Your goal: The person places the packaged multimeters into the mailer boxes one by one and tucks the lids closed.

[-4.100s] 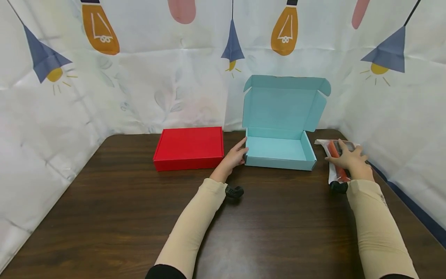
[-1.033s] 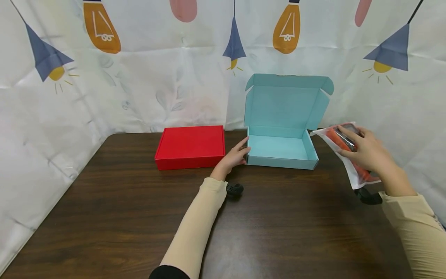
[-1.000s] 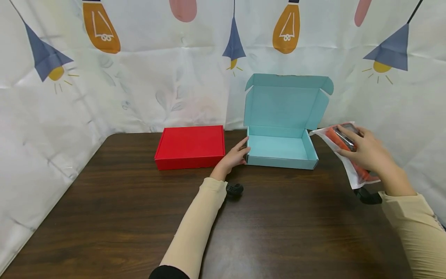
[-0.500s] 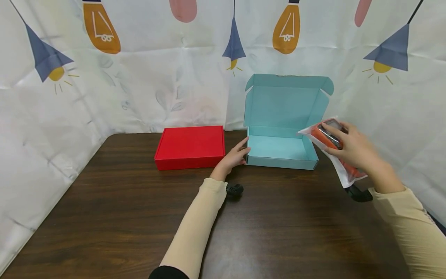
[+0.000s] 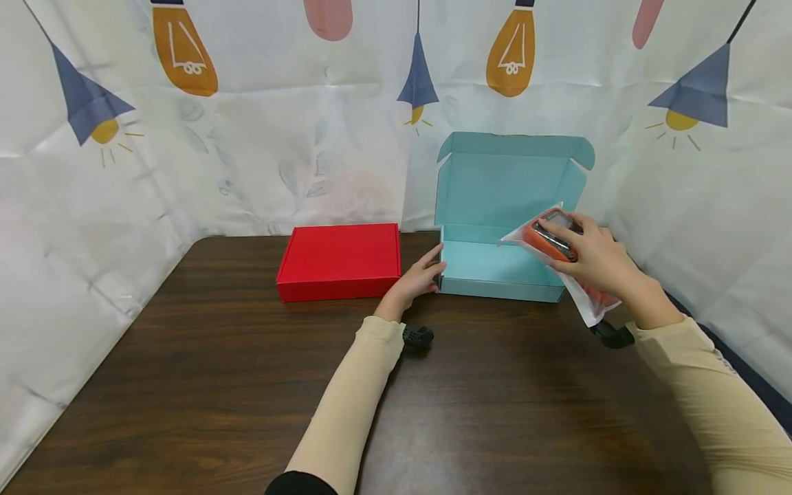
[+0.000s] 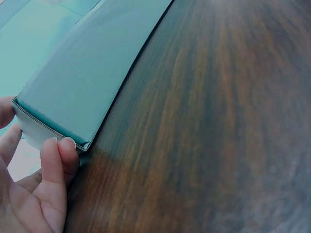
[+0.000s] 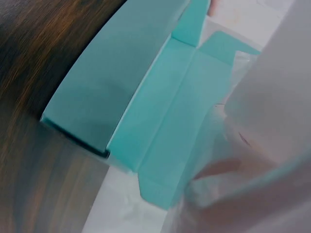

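Observation:
A light-blue cardboard box (image 5: pixel 501 287) stands with its lid raised on the right half of the table. My left hand (image 5: pixel 416 282) rests against its left side; in the left wrist view the fingertips (image 6: pixel 51 153) press the side wall by the front corner. My right hand (image 5: pixel 599 260) grips a clear plastic bag (image 5: pixel 584 302) from above, tilted over the box's right side. Inside the bag shows an orange-red item (image 5: pixel 541 242) with a glossy dark and silver part; its kind is unclear. Blurred bag plastic (image 7: pixel 272 92) covers much of the right wrist view.
A closed red box (image 5: pixel 340 258) lies left of the blue one, with my left hand between them. The dark wooden table (image 5: pixel 216 385) extends toward me. A white patterned cloth (image 5: pixel 247 151) hangs behind and at both sides.
My right hand picked the bag up off the table at the right, then carried it left until it overlaps the blue box's right side. The left hand stays at the box's left side.

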Motion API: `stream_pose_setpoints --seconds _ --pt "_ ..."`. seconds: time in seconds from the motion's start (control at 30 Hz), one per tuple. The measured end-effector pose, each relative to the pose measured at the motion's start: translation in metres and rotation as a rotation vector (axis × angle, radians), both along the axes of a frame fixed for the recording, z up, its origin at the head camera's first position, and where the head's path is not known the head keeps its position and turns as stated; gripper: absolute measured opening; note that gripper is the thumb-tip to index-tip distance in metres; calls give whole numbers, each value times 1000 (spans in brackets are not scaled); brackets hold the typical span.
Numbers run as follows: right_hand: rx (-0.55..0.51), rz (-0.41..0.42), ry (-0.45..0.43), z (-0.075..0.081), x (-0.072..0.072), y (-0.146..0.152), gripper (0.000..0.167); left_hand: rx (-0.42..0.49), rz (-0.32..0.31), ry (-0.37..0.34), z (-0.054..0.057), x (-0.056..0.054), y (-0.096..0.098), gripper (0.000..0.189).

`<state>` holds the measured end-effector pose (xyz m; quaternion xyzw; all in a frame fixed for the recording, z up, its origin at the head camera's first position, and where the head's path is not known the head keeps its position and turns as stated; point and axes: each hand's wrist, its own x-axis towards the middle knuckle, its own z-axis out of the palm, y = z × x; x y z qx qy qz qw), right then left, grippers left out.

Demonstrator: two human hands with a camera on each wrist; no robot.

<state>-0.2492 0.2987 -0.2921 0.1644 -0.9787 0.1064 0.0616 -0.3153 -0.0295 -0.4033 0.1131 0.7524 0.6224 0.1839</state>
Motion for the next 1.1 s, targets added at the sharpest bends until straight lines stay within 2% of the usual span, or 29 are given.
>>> stream_pose_setpoints --seconds 0.3,0.57,1.1 --pt "20 98 43 -5 -16 -22 76 0 2 -8 -1 0 0 60" --pt "40 214 77 -9 -31 -28 75 1 16 -12 -1 -1 1 60" --pt "65 419 51 -16 -63 -31 70 12 25 -18 -3 -4 1 60"
